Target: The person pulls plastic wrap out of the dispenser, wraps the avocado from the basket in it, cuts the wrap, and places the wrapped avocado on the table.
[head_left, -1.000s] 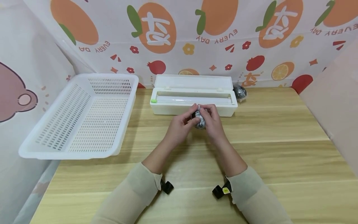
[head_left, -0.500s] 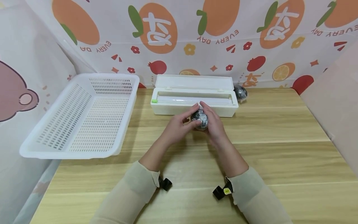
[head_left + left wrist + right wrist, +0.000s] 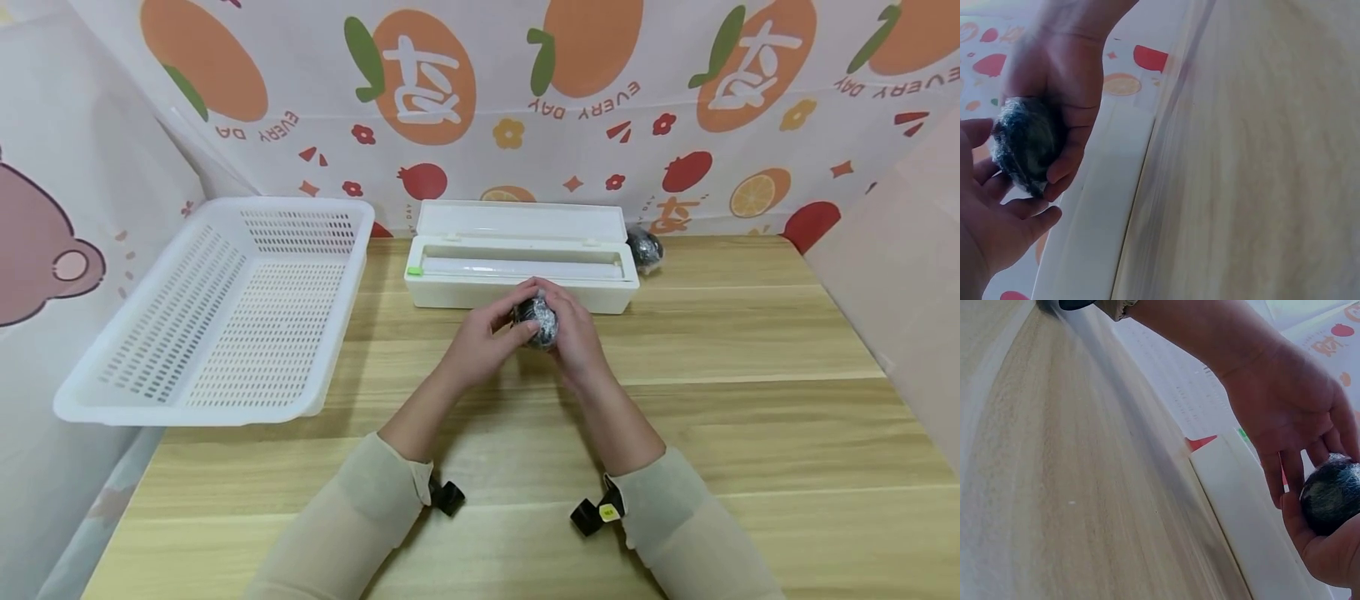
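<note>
A dark round ball (image 3: 542, 322) covered in crinkled, shiny clear wrap is held between both hands, above the table in front of the long white box. The left hand (image 3: 480, 342) has its thumb on the near side of the ball and its fingers at the far side. Cupped round the right side is the right hand (image 3: 579, 337), its fingertips meeting the left ones at the top. In the left wrist view, the right hand's fingers curl round the wrapped ball (image 3: 1029, 144). What lies inside the wrap cannot be made out.
A long white box (image 3: 517, 292) stands behind the hands, lid raised, with a white roll (image 3: 517, 267) inside and a green tab at its left. At its right end sits another wrapped dark ball (image 3: 645, 250). A white perforated basket (image 3: 322, 367) stands left. Printed cloth hangs behind.
The ball has turned within the hands and more of it shows than a second ago. The fingertips parted half a second ago and now meet again at its top.
</note>
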Available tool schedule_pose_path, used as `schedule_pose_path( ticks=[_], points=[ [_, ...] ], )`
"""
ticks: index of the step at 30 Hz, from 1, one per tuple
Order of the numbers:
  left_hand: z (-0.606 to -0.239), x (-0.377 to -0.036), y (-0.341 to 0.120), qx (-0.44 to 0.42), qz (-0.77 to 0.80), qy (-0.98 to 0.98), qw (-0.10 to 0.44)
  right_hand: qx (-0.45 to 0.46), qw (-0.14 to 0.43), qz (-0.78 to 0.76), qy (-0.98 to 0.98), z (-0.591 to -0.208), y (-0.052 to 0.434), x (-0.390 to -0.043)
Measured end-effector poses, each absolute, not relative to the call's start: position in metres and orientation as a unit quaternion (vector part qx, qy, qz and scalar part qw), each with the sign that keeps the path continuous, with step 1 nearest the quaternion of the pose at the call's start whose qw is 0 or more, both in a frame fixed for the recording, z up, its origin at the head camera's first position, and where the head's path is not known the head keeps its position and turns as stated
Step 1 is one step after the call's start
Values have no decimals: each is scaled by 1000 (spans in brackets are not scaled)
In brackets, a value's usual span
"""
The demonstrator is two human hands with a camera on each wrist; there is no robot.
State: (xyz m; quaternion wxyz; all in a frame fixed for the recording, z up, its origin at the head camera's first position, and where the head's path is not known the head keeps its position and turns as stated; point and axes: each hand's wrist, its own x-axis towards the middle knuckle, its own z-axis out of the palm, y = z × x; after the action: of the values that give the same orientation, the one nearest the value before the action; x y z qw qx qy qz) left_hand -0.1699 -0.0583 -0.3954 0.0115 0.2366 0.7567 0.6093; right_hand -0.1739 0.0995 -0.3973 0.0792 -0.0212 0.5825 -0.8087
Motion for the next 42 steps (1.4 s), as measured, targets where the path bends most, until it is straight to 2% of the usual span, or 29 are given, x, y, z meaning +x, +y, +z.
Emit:
schedule_pose_path(
  ticks=[5, 18, 27, 36, 42],
  points=[
    [-392, -169, -58, 245, 636, 731, 25, -30, 72, -815, 574, -396, 101, -173],
    [-393, -171, -61, 302, 586, 749, 70, -35, 74, -820, 566, -392, 103, -173],
    [-399, -173, -59, 281, 562, 778, 26, -26, 87, -836, 542, -389, 104, -172],
    [-398, -171, -55, 238, 676, 695, 58, -37, 89, -839, 535, -390, 101, -170],
    [-379, -160, -52, 230, 675, 700, 42, -29, 88, -847, 524, -391, 100, -169]
  ],
)
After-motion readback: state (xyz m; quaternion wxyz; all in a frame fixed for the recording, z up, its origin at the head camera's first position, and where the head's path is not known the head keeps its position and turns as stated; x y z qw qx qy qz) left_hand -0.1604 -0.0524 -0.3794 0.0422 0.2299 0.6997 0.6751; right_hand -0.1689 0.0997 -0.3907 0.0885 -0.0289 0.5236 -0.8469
